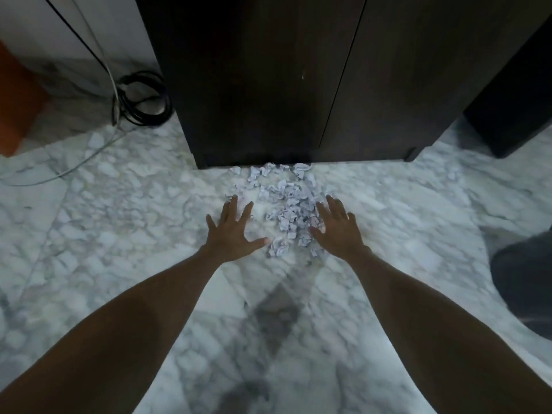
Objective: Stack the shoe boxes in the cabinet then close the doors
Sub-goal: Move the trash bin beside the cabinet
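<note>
Head view: my left hand (234, 231) and right hand (337, 227) are both spread flat, fingers straight, holding nothing, reaching down toward the marble floor (119, 219). Between them, running toward 12 o'clock, lies a scatter of crumpled paper scraps (286, 204) that reaches the foot of the dark cabinet (268, 85). My right fingers lie on or over the scraps; contact cannot be confirmed. The cabinet doors (403, 85) appear closed. No shoe boxes are visible anywhere (they may be inside, but that cannot be told). A coil of black cable (143, 98) sits at 10 o'clock, well apart.

Assessment: stacking and door-closing look finished or out of view; the step in hand seems to be gathering the litter. The next move probably calls for drawing both palms inward.
</note>
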